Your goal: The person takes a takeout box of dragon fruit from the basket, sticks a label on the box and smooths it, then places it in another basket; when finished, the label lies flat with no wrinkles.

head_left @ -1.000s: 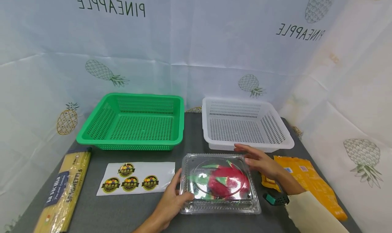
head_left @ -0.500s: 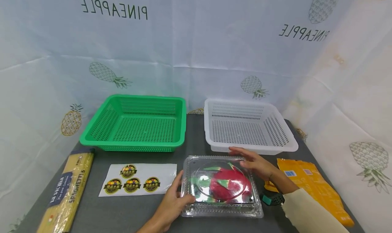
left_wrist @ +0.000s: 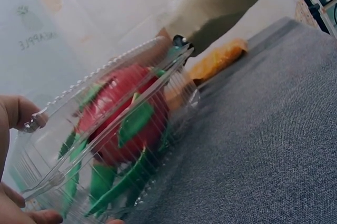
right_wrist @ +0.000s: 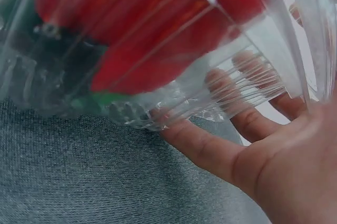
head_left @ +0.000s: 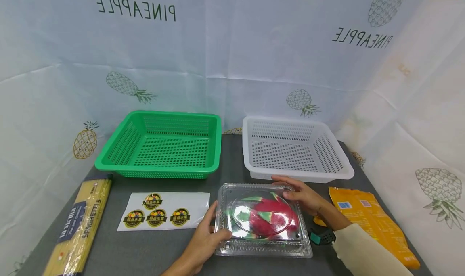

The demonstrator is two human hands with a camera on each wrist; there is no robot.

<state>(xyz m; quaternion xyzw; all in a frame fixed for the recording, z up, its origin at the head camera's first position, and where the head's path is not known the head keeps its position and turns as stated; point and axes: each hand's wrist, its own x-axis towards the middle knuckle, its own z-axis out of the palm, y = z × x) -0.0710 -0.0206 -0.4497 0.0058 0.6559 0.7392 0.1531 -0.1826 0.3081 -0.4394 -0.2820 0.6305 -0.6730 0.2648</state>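
Note:
A clear plastic clamshell box [head_left: 263, 249] with its lid down lies at the near middle in the head view. Through the lid shows a red dragon fruit [head_left: 267, 223] with green-tipped scales. My left hand [head_left: 205, 241] grips the box's left side, thumb over the near left of the lid. At the far right corner my right hand [head_left: 303, 193] holds the box, its thumb at the lid's right edge. In the right wrist view, fingers [right_wrist: 205, 147] of that hand are spread along the ribbed wall and lower edge. Green leafy scales press near the wall in the left wrist view.
Behind stand a green basket [head_left: 158, 174] and a white basket [head_left: 298, 176]. A sheet of round stickers [head_left: 196, 205] lies left of the box, with a spaghetti pack [head_left: 78, 227] beyond it. An orange package [head_left: 374, 219] lies at the right, partly behind the right arm.
My right hand has moved left, closer in on the box's far right corner. The left hand keeps its grip, and the head view has shifted slightly.

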